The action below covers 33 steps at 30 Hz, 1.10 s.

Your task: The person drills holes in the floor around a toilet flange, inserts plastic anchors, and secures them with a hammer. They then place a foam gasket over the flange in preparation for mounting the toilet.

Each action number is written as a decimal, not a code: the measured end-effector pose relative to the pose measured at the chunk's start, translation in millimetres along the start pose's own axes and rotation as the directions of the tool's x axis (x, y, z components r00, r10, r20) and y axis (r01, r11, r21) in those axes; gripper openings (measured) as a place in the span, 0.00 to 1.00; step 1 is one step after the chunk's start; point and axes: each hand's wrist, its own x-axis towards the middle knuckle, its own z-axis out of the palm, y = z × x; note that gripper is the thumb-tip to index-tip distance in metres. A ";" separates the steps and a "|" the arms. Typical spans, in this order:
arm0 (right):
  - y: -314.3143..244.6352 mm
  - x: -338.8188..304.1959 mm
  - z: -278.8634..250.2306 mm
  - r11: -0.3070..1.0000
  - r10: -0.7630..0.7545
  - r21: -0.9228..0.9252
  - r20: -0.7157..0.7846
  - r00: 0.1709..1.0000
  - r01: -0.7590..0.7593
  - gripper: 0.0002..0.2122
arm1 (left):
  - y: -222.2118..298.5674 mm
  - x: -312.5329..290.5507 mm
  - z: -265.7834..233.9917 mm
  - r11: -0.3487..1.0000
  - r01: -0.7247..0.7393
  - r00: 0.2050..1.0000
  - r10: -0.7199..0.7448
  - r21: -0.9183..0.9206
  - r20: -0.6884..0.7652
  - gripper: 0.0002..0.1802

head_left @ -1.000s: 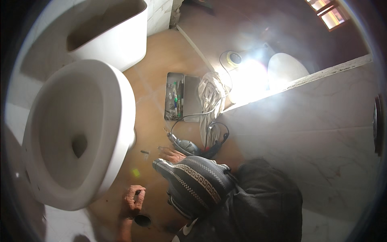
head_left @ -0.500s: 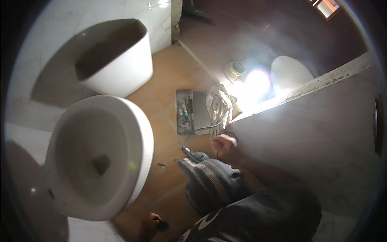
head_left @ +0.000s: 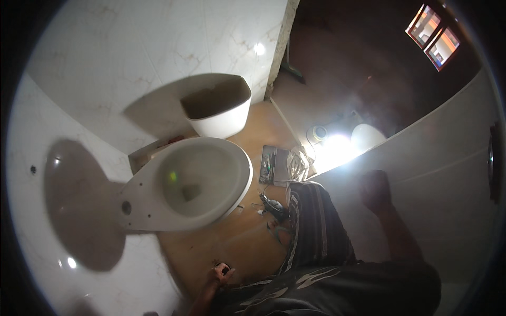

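Note:
On the tiled floor at the lower middle, my left hand [head_left: 221, 276] is closed round a small dark object [head_left: 226, 271] whose kind I cannot make out. My right hand [head_left: 375, 190] is raised beside the pale wall on the right; it is in shadow and its fingers do not show clearly. Between me and the toilet bowl [head_left: 241, 158], a corded power drill [head_left: 274, 207] lies on the floor by my foot, with no hand on it. The white bowl has no seat on it, and holes show in its back part.
A white toilet tank [head_left: 224, 120] stands on the floor by the left wall. Farther off are an open toolbox [head_left: 280, 167], a coiled white cable [head_left: 299, 163], a bright lamp [head_left: 336, 150] and a roll of tape [head_left: 319, 132]. A wall edge [head_left: 363, 151] runs along the right.
My view has shifted, so the bowl and tank appear farther right. My right hand has left the spot beside the drill and risen to the right wall. The left hand still grips the dark object.

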 end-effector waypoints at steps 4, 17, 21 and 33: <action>-19.9 14.4 -121.8 0.927 -0.263 -0.284 -0.032 0.964 0.243 0.12 | 52.8 -23.4 -38.5 0.998 0.038 0.997 -0.034 -0.050 0.076 0.23; -23.1 47.7 -206.4 0.888 -0.430 -0.093 0.175 0.885 0.450 0.18 | 192.5 -126.2 -147.0 0.939 0.289 0.957 -0.288 0.185 -0.032 0.27; 7.1 34.4 -184.8 0.883 -0.466 0.011 0.128 0.875 0.469 0.18 | 263.5 -154.8 -182.7 0.914 0.375 0.925 -0.358 0.158 -0.124 0.28; -22.0 68.7 -219.7 0.975 -0.046 0.207 0.564 0.824 -0.087 0.13 | 382.4 -141.3 -156.0 0.878 0.478 0.871 -0.471 0.020 -0.138 0.28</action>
